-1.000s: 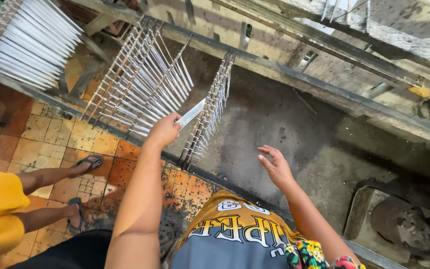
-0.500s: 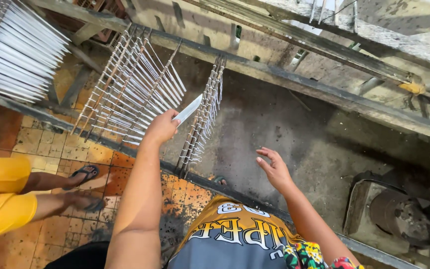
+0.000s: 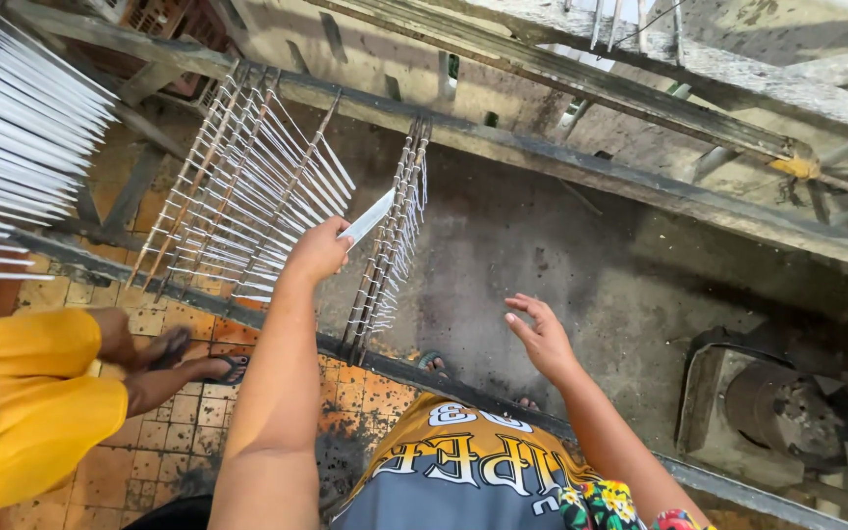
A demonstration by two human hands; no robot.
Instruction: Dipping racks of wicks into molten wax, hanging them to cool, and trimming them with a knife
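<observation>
The left arm stretches forward and up, its hand (image 3: 318,250) closed in a fist-like grip. The right arm reaches out lower, its hand (image 3: 542,339) open, fingers loosely spread and empty.

Lighting: soft, even daylight, moderately bright; no single source can be picked out. Shadows: faint and diffuse; darkest tone on the stained concrete floor (image 3: 561,245) beyond the fingers of the right hand (image 3: 542,339). Glare: white slats (image 3: 22,147) far to the left of the left hand (image 3: 318,250) run near blown-out; the flat white strip (image 3: 370,216) in its fingers catches light. Focus: sharp in the middle, both hands crisp. Distortion: wide-angle bend, with the steel beam (image 3: 581,167) above the fingers curving toward the edges. Blur: slight softness at the frame corners; yellow clothing (image 3: 41,393) at lower left soft.
</observation>
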